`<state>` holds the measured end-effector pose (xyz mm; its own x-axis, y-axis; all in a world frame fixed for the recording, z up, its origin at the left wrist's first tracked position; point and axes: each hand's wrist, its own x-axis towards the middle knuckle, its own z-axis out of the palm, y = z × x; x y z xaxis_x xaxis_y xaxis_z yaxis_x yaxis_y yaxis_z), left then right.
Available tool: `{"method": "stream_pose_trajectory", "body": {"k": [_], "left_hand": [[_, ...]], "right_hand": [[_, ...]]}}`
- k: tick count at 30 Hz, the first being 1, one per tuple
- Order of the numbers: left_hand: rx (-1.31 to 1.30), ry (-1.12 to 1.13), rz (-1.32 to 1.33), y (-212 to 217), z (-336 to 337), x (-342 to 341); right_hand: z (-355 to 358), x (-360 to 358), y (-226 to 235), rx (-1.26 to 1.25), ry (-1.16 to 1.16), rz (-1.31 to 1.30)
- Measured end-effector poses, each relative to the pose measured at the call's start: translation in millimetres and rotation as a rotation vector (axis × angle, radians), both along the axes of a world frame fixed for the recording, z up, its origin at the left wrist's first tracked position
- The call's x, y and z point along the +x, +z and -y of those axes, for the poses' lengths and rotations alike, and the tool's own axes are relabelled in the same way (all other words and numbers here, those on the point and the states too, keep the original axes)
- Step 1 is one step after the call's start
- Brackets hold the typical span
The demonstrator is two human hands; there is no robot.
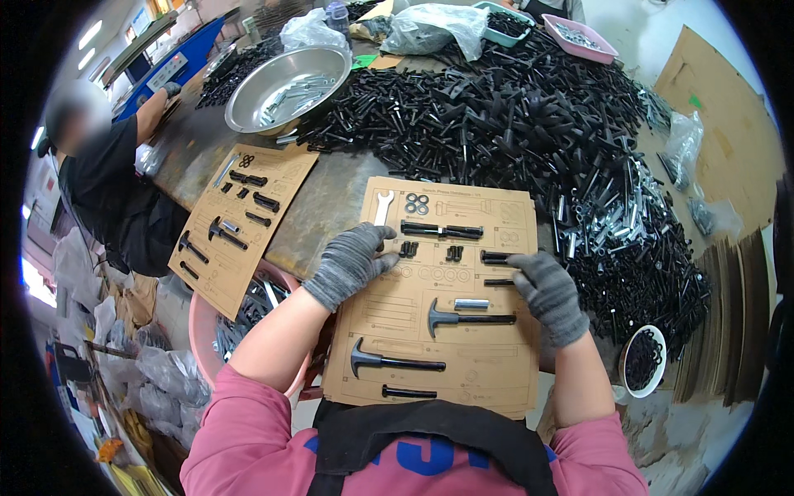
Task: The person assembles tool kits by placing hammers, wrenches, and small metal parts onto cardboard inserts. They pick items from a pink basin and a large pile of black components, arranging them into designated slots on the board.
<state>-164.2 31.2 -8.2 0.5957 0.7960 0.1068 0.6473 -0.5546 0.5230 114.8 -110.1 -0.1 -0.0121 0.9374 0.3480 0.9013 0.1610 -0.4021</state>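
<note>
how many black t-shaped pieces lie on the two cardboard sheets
4: an upper T-piece and a lower T-piece on the near sheet; a farther T-piece and a nearer T-piece on the left sheet. None looks hidden.

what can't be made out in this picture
All in the head view:
- Right end of a black bolt: behind the right hand
- Palm of the left hand: turned away
- Part of the pink tub: behind the left cardboard sheet
- Black pieces in white bowl: too small

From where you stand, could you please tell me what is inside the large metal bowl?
The metal bowl holds loose silvery rod-like parts, with bare metal around them; whatever lies beneath the top ones is covered.
</note>
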Motion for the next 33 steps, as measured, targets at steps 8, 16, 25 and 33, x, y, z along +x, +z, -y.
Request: {"method": "stream_pose_trajectory", "body": {"k": [8,16,25,33], "left_hand": [[0.019,0.090,0.113,12.1,36.8,-27.6],[-0.169,0.231,0.039,-3.4,121.6,-115.2],[-0.378,0.125,-0.011,-12.8,160.6,-123.9],[-0.345,0.001,-0.083,10.9,154.1,-113.0]], "right_hand": [[84.8,15.8,-24.8,-0.002,-0.136,-0.103],[90.7,1.6,-25.5,-0.063,-0.158,-0.120],[87.6,9.8,-9.6,-0.230,-0.023,-0.002],[89.2,18.4,-15.8,-0.323,-0.026,-0.122]]}}
